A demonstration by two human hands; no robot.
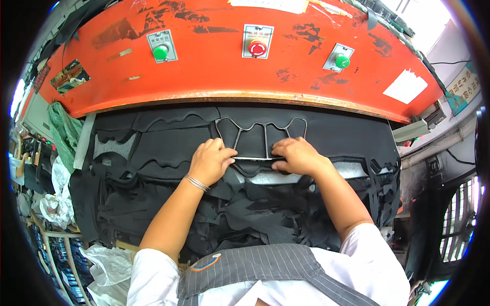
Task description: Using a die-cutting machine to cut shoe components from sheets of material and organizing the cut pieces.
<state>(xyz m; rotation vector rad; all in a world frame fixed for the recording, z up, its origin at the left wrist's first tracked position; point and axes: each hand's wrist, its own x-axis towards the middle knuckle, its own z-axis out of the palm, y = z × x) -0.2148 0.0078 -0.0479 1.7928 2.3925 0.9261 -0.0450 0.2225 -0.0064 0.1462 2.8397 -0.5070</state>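
A metal cutting die (266, 139), a thin frame with a wavy far edge and cross bars, lies on black sheet material (347, 131) on the machine bed. My left hand (210, 160) grips its near left corner, fingers curled round the edge. My right hand (296, 155) holds the near right part, thumb and fingers closed on the rim. Left of the die, wavy-edged outlines have been cut through the black sheet (176, 143). Close to me, black offcuts (224, 209) are heaped along the front of the bed.
An orange-red press beam (204, 66) spans the far side, with a green button (160, 52) at left, a red emergency stop button (257, 48) in the middle and another green button (342, 61) at right. White plastic bags (109, 265) lie at lower left.
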